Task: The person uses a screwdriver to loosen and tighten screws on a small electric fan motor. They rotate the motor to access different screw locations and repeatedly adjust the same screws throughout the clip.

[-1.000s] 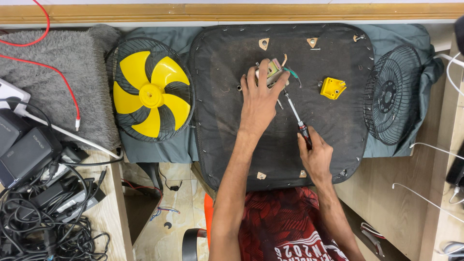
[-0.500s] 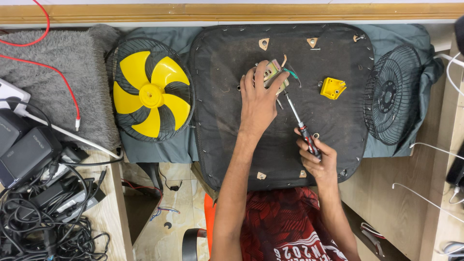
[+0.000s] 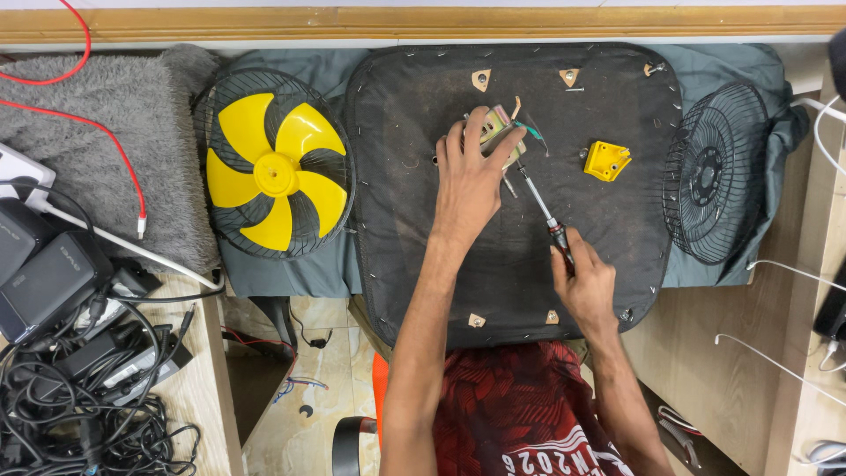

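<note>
My left hand (image 3: pixel 469 176) presses down on a small tan part with coloured wires (image 3: pixel 500 130), fingers curled round it, on a black upturned seat pad (image 3: pixel 423 256). A screwdriver (image 3: pixel 538 201) with a dark red handle slants from that part down to my right hand (image 3: pixel 583 284), which grips its handle. The metal tip meets the part just right of my left fingers. A yellow plastic bracket (image 3: pixel 607 160) lies loose on the pad to the right.
A yellow fan blade in a black wire guard (image 3: pixel 275 170) lies left of the pad, a second black guard (image 3: pixel 716 172) right of it. A grey fluffy cloth (image 3: pixel 97 141), red cables, adapters and tangled black cords (image 3: pixel 70 388) fill the left.
My right hand has shifted slightly on the screwdriver handle, as if turning it. My left hand stays on the tan part.
</note>
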